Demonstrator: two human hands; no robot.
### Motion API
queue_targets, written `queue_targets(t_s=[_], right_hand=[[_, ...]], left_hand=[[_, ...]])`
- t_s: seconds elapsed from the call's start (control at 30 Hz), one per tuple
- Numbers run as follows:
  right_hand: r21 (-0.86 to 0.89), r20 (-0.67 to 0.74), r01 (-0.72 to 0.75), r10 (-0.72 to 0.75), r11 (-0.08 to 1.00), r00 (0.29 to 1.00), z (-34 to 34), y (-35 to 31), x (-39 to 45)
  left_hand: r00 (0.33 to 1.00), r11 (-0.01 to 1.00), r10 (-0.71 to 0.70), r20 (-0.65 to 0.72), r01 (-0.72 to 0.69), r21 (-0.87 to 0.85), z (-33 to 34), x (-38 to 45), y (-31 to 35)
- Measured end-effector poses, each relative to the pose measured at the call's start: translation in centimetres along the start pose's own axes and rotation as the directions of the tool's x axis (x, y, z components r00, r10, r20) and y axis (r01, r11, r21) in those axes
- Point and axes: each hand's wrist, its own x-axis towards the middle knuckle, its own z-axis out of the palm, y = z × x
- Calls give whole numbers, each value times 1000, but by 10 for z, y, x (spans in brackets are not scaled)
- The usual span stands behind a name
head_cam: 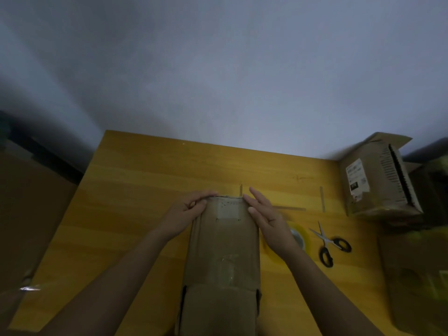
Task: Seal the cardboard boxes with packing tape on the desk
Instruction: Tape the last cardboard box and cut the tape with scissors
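Observation:
A tall brown cardboard box (224,248) stands on the yellow desk (135,190) right in front of me, with clear tape across its near face. My left hand (188,213) grips the box's far left top edge, fingers curled over the rim. My right hand (265,218) lies flat against the box's right side with its fingers straight. A roll of clear packing tape (299,237) lies on the desk just right of the box, partly hidden behind my right wrist.
Black-handled scissors (327,242) lie open right of the tape roll. A second cardboard box (378,180) with a white label and an open flap sits at the desk's far right. Another brown box (412,275) stands at the right edge. Tape strips (322,200) stick to the desk.

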Motion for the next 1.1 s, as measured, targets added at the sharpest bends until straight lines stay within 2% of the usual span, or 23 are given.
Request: queue_targets(t_s=[0.03, 0.07, 0.13, 0.17, 0.2, 0.23, 0.3, 0.37, 0.43, 0.5, 0.53, 0.57, 0.6, 0.67, 0.73, 0.83, 0.87, 0.9, 0.97, 1.0, 1.1], right_hand=[[-159, 36, 55, -50, 986, 998, -3, 2, 0], [-363, 77, 150, -131, 920, 988, -7, 4, 0], [-687, 175, 341, -310, 642, 935, -15, 7, 1], [-754, 219, 393, -363, 527, 906, -19, 3, 2], [-768, 246, 428, -398, 476, 884, -22, -2, 3], [-753, 254, 450, -419, 480, 872, -23, -7, 4], [-690, 239, 429, -375, 583, 896, -14, -20, 8], [-659, 222, 302, -205, 689, 953, 5, -28, 12], [-700, 207, 206, -81, 684, 975, 20, -27, 13], [-731, 197, 188, -61, 656, 978, 23, -22, 12], [-748, 194, 183, -53, 638, 980, 21, -18, 12], [-781, 192, 185, -53, 597, 980, 20, -16, 12], [-807, 176, 172, -47, 566, 983, 21, -18, 10], [-809, 133, 140, -55, 571, 990, 27, -23, 5], [-767, 201, 212, -87, 606, 976, 31, -24, -8], [-603, 312, 266, -84, 752, 946, 13, -24, -27], [-496, 274, 227, -98, 838, 957, 4, -26, -31], [-383, 177, 157, -95, 910, 980, -4, -27, -33], [-267, -47, 80, -96, 960, 994, -11, -25, -26], [-302, -76, 63, -90, 951, 993, -9, -24, -20], [-438, 79, 27, 9, 898, 997, 10, -19, -9]], left_hand=[[999, 999, 30, 24, -31, 45, -5, 0, 0], [998, 995, 51, 37, -54, 86, -9, 1, -2], [996, 981, 88, 29, -91, 171, -11, 3, -5], [994, 971, 110, 15, -111, 213, -10, 3, -7], [991, 957, 130, -5, -124, 263, -8, 3, -10], [990, 942, 139, -24, -125, 312, -6, 3, -12], [983, 887, 171, -65, -125, 444, -2, 3, -13], [933, 721, 352, -72, -221, 656, -2, 3, -9], [897, 513, 441, 38, -287, 809, 3, 5, 3], [969, 513, 234, 79, -192, 837, 20, -3, 19], [991, 527, 114, 76, -125, 841, 29, -8, 21], [996, 520, 60, 61, -83, 850, 37, -12, 19], [998, 494, 55, 41, -63, 867, 44, -15, 16], [999, 412, 35, 18, -31, 911, 52, -15, 11], [1000, 344, 16, -11, 5, 939, 53, -12, 14], [1000, 290, 16, -5, 1, 957, 53, -11, 16], [1000, 290, 16, 5, -10, 957, 53, -11, 15], [1000, 303, 17, 14, -19, 953, 52, -11, 14], [999, 357, 25, 24, -31, 934, 49, -10, 15], [999, 370, 34, 31, -42, 928, 49, -10, 16], [990, 350, 72, 122, -140, 926, 50, -13, 12]])
